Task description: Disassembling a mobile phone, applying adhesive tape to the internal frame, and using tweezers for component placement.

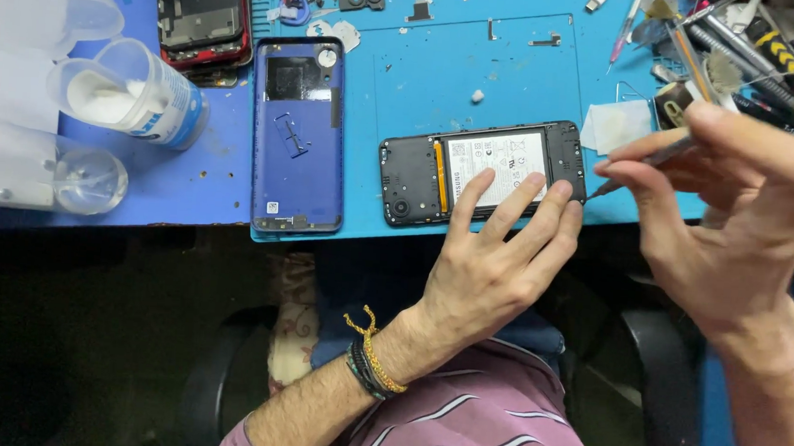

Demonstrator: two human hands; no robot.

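Blue matting covers the desk (188, 183). At lower centre, the left hand (496, 257) lies flat, fingers spread, on the opened phone (483, 173) at mid-frame — grip open, pressing, not clasping. At right, the right hand (728, 216) pinches a thin tool (639, 166) whose tip touches the phone's right end. Farther left lies a blue back cover (298, 134); beyond, a white-filled cup (129, 92).

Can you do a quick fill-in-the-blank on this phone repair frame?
1. The left hand presses its fingers on the opened phone's white ____.
2. The right hand holds a thin ____ at the phone's right end.
3. The detached back cover left of the phone is ____ in colour.

Missing: battery; tool; blue
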